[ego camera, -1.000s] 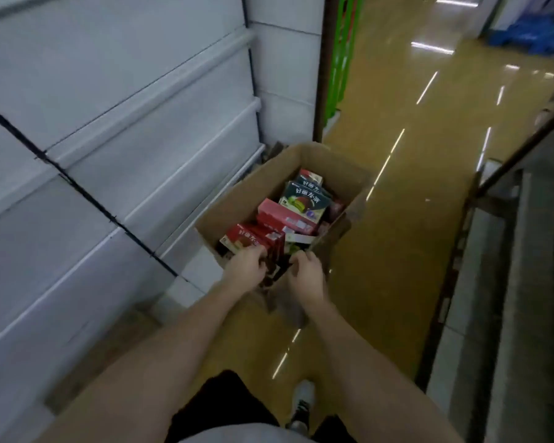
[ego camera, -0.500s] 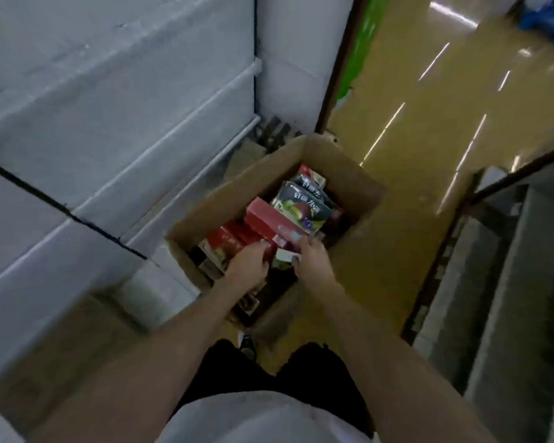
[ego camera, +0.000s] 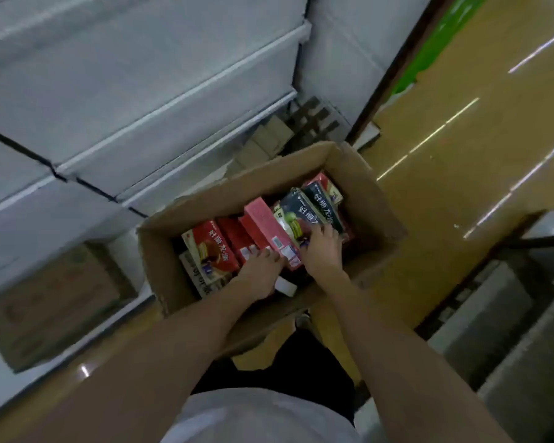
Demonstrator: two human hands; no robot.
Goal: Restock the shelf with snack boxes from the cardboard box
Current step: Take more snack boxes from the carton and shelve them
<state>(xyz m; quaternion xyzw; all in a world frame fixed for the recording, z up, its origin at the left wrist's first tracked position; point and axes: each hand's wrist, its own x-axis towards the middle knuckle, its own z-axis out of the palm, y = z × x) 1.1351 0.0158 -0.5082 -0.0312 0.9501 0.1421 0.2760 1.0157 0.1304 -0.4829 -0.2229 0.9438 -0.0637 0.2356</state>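
Left hand (ego camera: pixel 260 272) grips pink box (ego camera: pixel 271 231); right hand (ego camera: pixel 322 251) on dark box (ego camera: pixel 296 215), grip unclear.

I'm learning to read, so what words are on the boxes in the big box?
"好丽友·派" on the red snack box.
"好丽友·派" on the two dark snack boxes, seen at a slant.
Barcode and small print on the pink box: too small to read.
Print on the white box under the red one: too blurred.

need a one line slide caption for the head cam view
Both hands, left and right, reach into an open cardboard box of snack boxes beside white shelves, around a pink box.
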